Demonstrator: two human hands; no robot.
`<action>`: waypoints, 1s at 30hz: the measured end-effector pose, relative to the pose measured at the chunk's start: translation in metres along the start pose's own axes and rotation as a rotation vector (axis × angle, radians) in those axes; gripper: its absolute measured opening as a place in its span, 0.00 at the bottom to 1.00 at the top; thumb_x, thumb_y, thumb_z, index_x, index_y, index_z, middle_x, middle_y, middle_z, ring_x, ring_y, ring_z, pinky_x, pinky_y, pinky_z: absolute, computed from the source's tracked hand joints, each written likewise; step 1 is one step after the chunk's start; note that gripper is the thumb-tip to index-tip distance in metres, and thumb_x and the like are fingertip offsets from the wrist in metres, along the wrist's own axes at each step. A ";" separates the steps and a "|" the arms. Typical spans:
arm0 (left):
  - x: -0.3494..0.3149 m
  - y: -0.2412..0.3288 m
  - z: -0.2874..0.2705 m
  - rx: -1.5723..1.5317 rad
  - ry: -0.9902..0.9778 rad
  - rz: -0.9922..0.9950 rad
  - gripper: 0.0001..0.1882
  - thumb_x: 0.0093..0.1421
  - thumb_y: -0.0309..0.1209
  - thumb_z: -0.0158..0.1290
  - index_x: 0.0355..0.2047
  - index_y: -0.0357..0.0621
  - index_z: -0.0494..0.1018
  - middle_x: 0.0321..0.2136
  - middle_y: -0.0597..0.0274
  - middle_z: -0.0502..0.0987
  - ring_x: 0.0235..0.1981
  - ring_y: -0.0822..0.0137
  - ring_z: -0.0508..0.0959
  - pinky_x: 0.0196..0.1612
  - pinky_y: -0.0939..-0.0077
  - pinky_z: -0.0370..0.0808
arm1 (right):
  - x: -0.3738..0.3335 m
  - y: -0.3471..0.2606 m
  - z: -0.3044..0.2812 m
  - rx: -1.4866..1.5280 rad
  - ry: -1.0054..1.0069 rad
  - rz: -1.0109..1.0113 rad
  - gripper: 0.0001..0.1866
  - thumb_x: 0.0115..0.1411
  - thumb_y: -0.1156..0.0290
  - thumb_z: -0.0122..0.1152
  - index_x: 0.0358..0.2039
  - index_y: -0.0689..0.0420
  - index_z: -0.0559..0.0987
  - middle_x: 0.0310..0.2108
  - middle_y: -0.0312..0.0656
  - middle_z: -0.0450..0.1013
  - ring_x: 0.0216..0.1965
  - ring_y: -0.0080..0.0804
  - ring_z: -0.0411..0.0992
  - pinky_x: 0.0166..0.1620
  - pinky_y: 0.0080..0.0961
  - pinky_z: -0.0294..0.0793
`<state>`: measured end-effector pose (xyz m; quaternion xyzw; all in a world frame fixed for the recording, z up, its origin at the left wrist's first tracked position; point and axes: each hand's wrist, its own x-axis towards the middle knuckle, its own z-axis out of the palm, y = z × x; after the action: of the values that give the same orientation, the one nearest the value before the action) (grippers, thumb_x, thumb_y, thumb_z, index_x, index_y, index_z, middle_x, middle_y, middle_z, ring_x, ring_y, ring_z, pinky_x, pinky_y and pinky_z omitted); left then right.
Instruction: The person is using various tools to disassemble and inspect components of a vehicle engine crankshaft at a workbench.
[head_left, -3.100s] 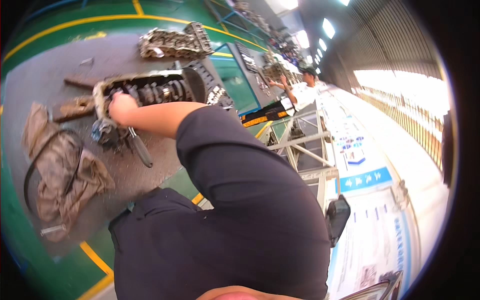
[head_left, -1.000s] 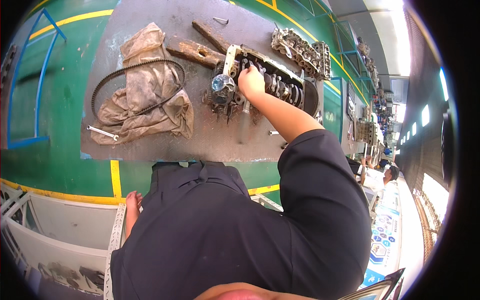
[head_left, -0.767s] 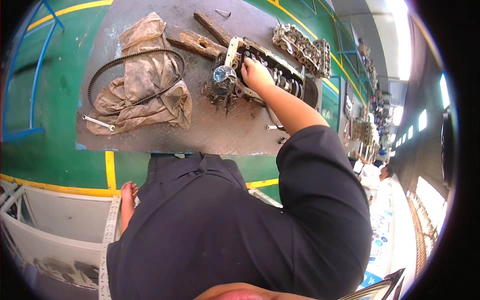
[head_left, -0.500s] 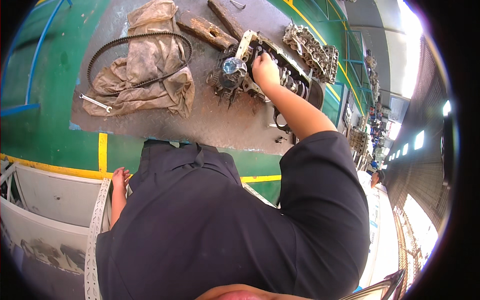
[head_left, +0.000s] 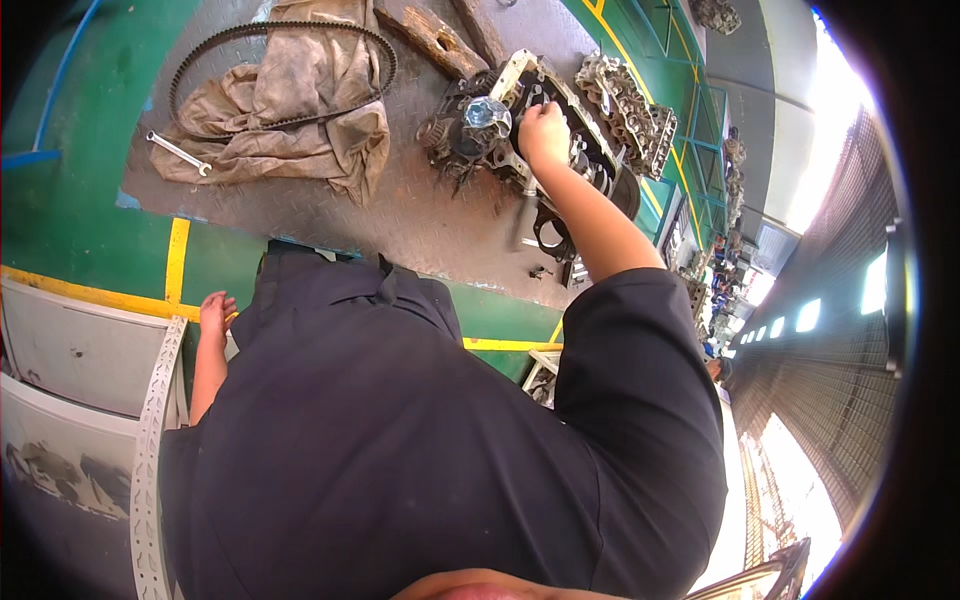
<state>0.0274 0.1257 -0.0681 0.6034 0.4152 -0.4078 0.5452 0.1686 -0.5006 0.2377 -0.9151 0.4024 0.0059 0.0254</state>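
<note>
My right hand (head_left: pixel 543 135) reaches down into an engine block (head_left: pixel 517 75) lying on the metal-topped table (head_left: pixel 420 205). Its fingers are curled together among the dark inner parts. Whatever they pinch or touch is hidden beneath them. Beside that hand, on the block's near left end, sits a clear bluish crumpled piece (head_left: pixel 487 115), its kind unclear. My left hand (head_left: pixel 215 312) hangs low at my side, away from the table, holding nothing, with its fingers loosely apart.
A toothed belt (head_left: pixel 265 127) lies over a stained cloth (head_left: pixel 310 85) on the left, with a wrench (head_left: pixel 180 153) at the cloth's edge. Worn wooden blocks (head_left: pixel 430 40) lie behind the engine. A cylinder head (head_left: pixel 625 110) is at the right. A white cabinet (head_left: pixel 85 355) stands lower left.
The view has shifted, so the table sits somewhat higher in the picture. My right hand stays at the engine block with its fingers curled. The left still hangs at my side.
</note>
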 end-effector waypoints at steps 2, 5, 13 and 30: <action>0.000 -0.003 -0.001 0.000 0.012 -0.010 0.12 0.64 0.37 0.44 0.45 0.50 0.71 0.34 0.63 0.79 0.28 0.71 0.78 0.22 0.79 0.69 | 0.003 -0.011 0.011 0.059 0.083 0.280 0.19 0.60 0.62 0.44 0.38 0.66 0.75 0.39 0.63 0.74 0.43 0.58 0.74 0.49 0.43 0.72; 0.000 -0.008 -0.003 0.069 -0.019 0.008 0.12 0.63 0.37 0.45 0.44 0.51 0.71 0.33 0.64 0.79 0.28 0.71 0.77 0.22 0.78 0.70 | 0.005 -0.007 0.011 -0.015 0.053 0.094 0.18 0.61 0.62 0.46 0.39 0.65 0.74 0.37 0.61 0.75 0.41 0.58 0.74 0.48 0.44 0.72; -0.010 0.001 -0.003 -0.006 -0.010 -0.019 0.11 0.64 0.37 0.45 0.44 0.52 0.71 0.33 0.65 0.78 0.26 0.72 0.77 0.23 0.78 0.70 | 0.012 0.025 -0.022 -0.168 -0.150 -0.773 0.11 0.62 0.61 0.50 0.36 0.55 0.70 0.38 0.53 0.72 0.35 0.60 0.72 0.39 0.52 0.72; -0.013 0.011 -0.007 0.063 0.000 -0.055 0.11 0.64 0.39 0.44 0.44 0.55 0.71 0.34 0.70 0.79 0.28 0.75 0.77 0.28 0.78 0.69 | -0.007 0.005 -0.016 -0.068 -0.095 -0.469 0.16 0.62 0.61 0.48 0.36 0.64 0.69 0.37 0.61 0.73 0.38 0.60 0.72 0.44 0.49 0.71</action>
<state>0.0338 0.1318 -0.0520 0.6087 0.4186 -0.4356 0.5144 0.1594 -0.4996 0.2536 -0.9825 0.1768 0.0562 0.0143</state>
